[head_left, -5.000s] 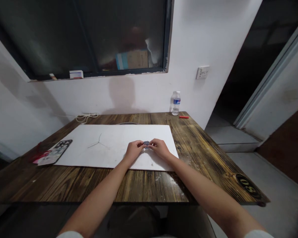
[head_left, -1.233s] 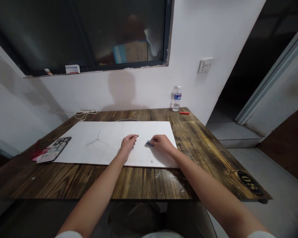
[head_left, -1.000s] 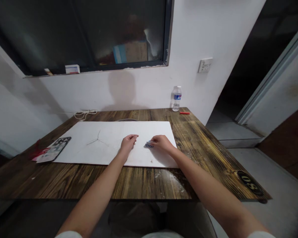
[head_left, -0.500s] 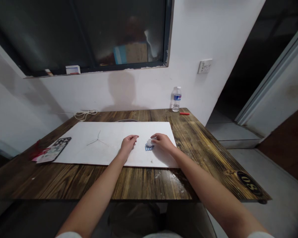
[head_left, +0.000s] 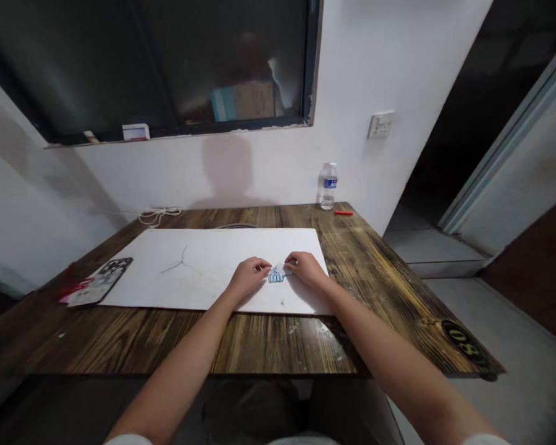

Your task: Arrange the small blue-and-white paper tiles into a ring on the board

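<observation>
Here the small blue-printed paper (head_left: 275, 275) lies on the white sheet (head_left: 204, 266), directly between the hands. The right hand (head_left: 306, 270) pinches its right corner with narrow fingers. The left hand (head_left: 248, 279), equally near, curls at its left edge, and I cannot tell whether it grips.

You faced a dark wooden table (head_left: 120, 346) pushed against a white wall (head_left: 352, 74). Above it was a dark-framed window (head_left: 97, 62), with a wall socket (head_left: 380, 124) to its right. Further right, an unlit doorway (head_left: 454, 123) opened over a grey floor (head_left: 445, 256).
</observation>
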`<state>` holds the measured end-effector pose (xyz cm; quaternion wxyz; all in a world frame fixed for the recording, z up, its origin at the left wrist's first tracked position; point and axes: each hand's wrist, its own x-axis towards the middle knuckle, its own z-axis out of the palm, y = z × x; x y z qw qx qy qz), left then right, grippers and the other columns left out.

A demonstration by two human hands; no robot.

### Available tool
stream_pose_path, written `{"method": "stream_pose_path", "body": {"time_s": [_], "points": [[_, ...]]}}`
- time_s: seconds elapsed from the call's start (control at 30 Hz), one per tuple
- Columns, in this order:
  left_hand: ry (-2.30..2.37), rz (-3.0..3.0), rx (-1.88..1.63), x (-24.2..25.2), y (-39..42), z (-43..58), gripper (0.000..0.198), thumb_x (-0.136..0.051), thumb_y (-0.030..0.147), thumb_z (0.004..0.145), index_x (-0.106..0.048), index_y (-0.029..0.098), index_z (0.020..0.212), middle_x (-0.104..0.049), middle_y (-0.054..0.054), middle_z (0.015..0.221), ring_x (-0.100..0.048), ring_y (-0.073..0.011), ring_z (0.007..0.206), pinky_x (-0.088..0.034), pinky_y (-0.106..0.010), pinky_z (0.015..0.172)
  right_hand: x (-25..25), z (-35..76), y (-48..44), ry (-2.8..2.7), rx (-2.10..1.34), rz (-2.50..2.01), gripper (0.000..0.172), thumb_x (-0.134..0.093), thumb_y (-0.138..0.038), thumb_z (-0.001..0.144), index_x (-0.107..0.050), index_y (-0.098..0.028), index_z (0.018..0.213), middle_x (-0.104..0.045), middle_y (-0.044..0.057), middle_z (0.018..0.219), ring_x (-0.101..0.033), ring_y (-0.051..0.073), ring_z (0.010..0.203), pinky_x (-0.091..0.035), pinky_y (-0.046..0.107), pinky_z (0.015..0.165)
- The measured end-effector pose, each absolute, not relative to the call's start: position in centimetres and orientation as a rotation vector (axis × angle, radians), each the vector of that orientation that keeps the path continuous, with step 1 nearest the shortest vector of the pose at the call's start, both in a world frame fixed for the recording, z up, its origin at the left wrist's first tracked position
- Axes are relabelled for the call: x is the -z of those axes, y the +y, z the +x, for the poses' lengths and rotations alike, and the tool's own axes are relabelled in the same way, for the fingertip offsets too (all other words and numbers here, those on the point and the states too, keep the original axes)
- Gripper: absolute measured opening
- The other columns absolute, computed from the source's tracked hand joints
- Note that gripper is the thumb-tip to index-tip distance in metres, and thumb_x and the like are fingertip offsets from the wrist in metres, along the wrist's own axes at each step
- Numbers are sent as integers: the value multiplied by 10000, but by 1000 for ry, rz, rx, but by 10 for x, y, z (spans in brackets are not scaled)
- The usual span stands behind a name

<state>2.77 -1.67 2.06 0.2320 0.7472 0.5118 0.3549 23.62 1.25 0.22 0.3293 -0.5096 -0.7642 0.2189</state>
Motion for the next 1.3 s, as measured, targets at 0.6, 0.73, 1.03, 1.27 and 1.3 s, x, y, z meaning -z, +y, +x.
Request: {"method": "stream_pose_path", "body": {"time_s": [0.6, 0.73, 1.03, 1.27, 1.3], "points": [[1561, 2437, -759, -17, -11, 17, 250, -539, 250, 845, -728, 254, 1007, -715, -24, 1060, -610, -210, 1043, -418, -392, 984, 3, 226, 13, -1891, -691, -1281, 214, -580, -343, 837, -704, -171, 811, -696, 35, 745, -586, 157, 684, -393, 244, 622], [1590, 2389, -964, -18, -8, 12, 312, -502, 208, 846, -692, 212, 1093, -686, -54, 1138, -591, -205, 1090, -428, -376, 996, -2, 230, 14, -2078, -413, -1248, 209, -529, -255, 877, -726, -187, 861, -716, 81, 932, -602, 197, 893, -412, 282, 786], [1029, 2766, -158, -29, -31, 36, 507, -408, 530, 918, -441, 347, 1390, -382, -8, 1496, -290, -238, 1401, -231, -471, 1119, -3, 241, 21, -2047, -606, -1173, 259, -467, -192, 900, -702, -188, 1008, -740, 46, 923, -654, 174, 879, -453, 268, 797], [2032, 2404, -83, -13, -20, 18, 707, -216, 670, 890, -313, 282, 1473, -208, -110, 1562, -173, -362, 1425, -195, -609, 1076, -12, 238, 12, -2148, -404, -1259, 272, -468, -202, 893, -725, -176, 978, -724, 96, 991, -625, 211, 931, -431, 301, 831], [2154, 2320, -79, -11, -19, 15, 762, -203, 696, 874, -306, 245, 1480, -202, -143, 1558, -156, -383, 1424, -190, -612, 1075, -15, 239, 10, -2183, -416, -1244, 272, -472, -229, 898, -734, -174, 949, -727, 98, 961, -628, 214, 916, -432, 300, 824]]}}
